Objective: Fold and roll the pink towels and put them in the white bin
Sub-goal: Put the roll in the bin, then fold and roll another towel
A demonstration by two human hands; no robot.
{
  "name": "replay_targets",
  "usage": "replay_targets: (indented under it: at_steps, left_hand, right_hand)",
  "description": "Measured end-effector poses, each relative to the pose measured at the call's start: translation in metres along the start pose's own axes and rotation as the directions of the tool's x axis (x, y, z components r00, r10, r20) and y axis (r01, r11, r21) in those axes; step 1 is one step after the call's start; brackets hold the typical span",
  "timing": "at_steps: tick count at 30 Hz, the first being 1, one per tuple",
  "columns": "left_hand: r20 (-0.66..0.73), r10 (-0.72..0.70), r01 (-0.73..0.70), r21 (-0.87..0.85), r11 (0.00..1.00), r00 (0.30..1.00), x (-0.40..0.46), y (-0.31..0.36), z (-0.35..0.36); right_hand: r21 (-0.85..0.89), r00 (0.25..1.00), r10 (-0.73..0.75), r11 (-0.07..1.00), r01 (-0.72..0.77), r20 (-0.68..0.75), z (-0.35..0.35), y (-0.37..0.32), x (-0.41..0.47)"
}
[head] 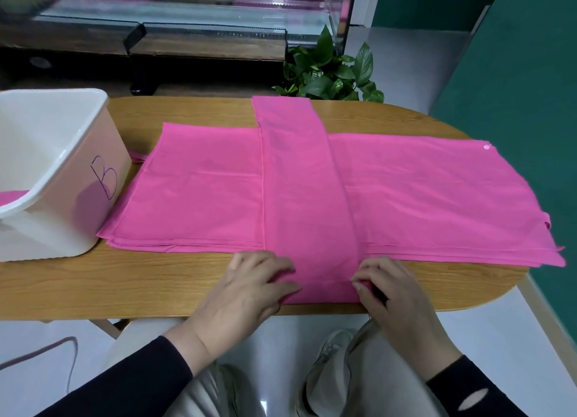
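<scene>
A pink towel folded into a long narrow strip (307,185) lies front to back across a flat stack of pink towels (199,195) on the wooden table (125,285). My left hand (249,288) pinches the strip's near left corner. My right hand (393,295) pinches its near right corner. The strip's near end rests on the table between my hands. The white bin (65,163), marked with a letter B, stands at the left of the table. Something pink shows inside the bin at its bottom left.
A green potted plant (331,73) stands behind the table's far edge. A dark cabinet with a glass case (175,26) runs along the back. A green wall (515,73) is on the right. My knees are under the table's near edge.
</scene>
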State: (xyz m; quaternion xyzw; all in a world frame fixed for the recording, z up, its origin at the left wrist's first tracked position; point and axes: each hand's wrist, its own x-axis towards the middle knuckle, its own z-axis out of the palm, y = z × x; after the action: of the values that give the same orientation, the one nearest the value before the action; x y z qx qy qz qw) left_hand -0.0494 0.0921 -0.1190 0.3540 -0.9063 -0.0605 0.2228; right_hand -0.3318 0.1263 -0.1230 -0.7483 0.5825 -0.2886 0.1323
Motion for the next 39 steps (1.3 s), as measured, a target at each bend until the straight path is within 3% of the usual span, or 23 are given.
replay_targets:
  at_steps: [2,5,14,23,33,39]
  left_hand:
    - [-0.043,0.09,-0.088,0.044,0.995,0.995,-0.002,-0.002,0.003]
    - [-0.087,0.113,-0.107,0.075,0.991,0.99,-0.004,-0.001,0.006]
    - [-0.078,0.078,-0.072,0.071,0.995,0.994,-0.002,-0.004,0.008]
    - [-0.101,-0.007,0.013,0.059,0.998,0.995,-0.001,-0.001,0.006]
    - [-0.063,-0.316,0.312,-0.058,0.948,0.947,0.005,-0.003,0.004]
    - [-0.056,-0.474,0.461,-0.162,0.873,0.879,0.012,-0.001,0.006]
  right_hand:
    - [-0.015,0.999,-0.034,0.999,0.034,-0.014,0.0,0.004,-0.002]
    - [-0.033,0.998,-0.06,0.998,0.059,-0.026,0.001,0.009,-0.005]
    - [-0.114,0.964,-0.251,0.959,0.26,0.087,-0.005,0.025,-0.011]
    - [-0.151,0.961,-0.264,0.95,0.273,0.082,-0.011,0.023,-0.005]
    - [0.031,0.992,-0.023,0.999,0.019,0.12,-0.014,0.017,0.016]
    - [0.25,0.979,0.19,0.947,-0.203,0.072,-0.014,0.006,0.028]
